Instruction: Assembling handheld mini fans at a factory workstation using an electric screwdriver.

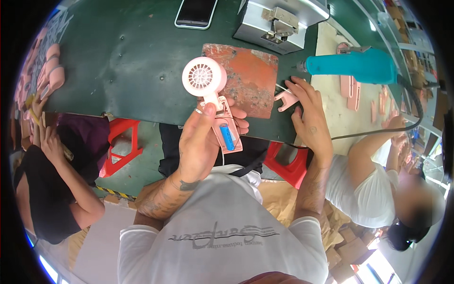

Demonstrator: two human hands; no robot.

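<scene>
In my left hand [201, 137] is a pink handheld fan [204, 78], its round grille facing up and my thumb across its neck. The fan's handle lies open, and a blue cylindrical battery [226, 137] and thin wires show inside it. To the right, my right hand [312, 116] is at the table's edge. Its thumb and fingers curve around a small pink plastic part [285, 100] with a notched end; the far end of the part is partly hidden by the fingers. A thin white strip shows beside that part.
A worn red mat [253, 78] lies on the green table [137, 61]. A teal electric screwdriver [352, 66] with a black cable is at the right. Behind are a metal box [272, 31] and a phone [196, 13]. Pink parts [53, 71] lie far left; people work on both sides.
</scene>
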